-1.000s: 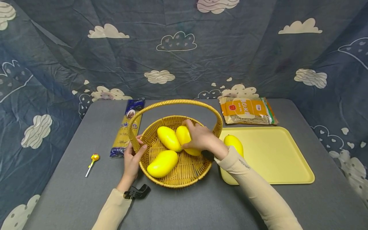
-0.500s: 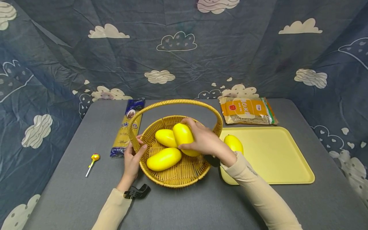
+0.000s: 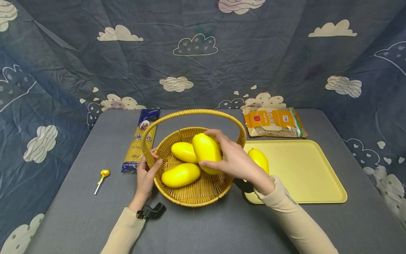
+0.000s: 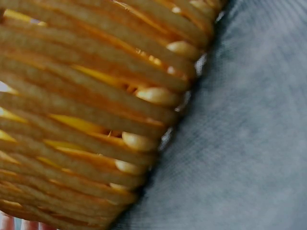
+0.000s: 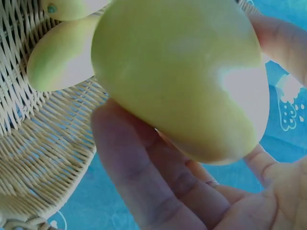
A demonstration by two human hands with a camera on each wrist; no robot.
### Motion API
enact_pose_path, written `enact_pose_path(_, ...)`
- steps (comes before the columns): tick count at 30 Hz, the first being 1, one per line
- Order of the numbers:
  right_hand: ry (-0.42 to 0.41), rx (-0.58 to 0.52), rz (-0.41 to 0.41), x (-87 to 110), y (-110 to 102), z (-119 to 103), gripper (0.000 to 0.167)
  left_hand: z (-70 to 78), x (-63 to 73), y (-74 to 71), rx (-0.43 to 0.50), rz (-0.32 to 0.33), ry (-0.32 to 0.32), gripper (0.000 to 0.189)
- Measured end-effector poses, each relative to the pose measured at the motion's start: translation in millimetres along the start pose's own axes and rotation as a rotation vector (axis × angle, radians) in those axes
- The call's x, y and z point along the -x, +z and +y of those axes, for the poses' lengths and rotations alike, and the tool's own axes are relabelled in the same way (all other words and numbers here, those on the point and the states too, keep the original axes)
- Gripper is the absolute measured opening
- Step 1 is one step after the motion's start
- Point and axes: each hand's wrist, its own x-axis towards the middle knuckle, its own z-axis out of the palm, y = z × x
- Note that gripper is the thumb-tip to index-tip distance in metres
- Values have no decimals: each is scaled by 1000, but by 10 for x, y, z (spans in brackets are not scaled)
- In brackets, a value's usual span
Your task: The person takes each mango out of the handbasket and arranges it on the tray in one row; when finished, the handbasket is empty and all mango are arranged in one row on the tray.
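A wicker basket (image 3: 203, 200) with a tall arched handle stands in the middle of the table. In the head view my left hand (image 3: 146, 180) grips its left rim at the handle's foot. The left wrist view shows the woven wall (image 4: 86, 100) up close, with fingertips (image 4: 29, 225) at the bottom corner. My right hand (image 3: 234, 160) grips a yellow mango (image 3: 206, 150) over the basket's right half. In the right wrist view, thumb and fingers wrap this mango (image 5: 177, 72) from both sides. Two more mangoes, one behind (image 3: 183, 152) and one in front (image 3: 180, 175), lie inside the basket.
To the right lies a pale yellow tray (image 3: 307, 173), with another mango (image 3: 258, 159) at its left end, partly behind the right wrist. An orange noodle packet (image 3: 274, 121) lies behind it. Left of the basket are a blue-and-gold pasta packet (image 3: 137, 148) and a lollipop (image 3: 103, 178).
My right hand has lifted the mango from among the others and moved it slightly right. The two mangoes in the basket have shifted. My left hand stays where it was.
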Motion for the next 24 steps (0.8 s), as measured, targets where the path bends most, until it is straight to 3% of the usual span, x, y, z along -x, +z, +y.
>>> enact_pose_path(18,-107,-214,130,409,-54,69,84,14,-2,12,36,-3,27,20)
enact_pose_path(24,-126,-217,191,541,-72,155,89,14,2,10,21,-1,19,21)
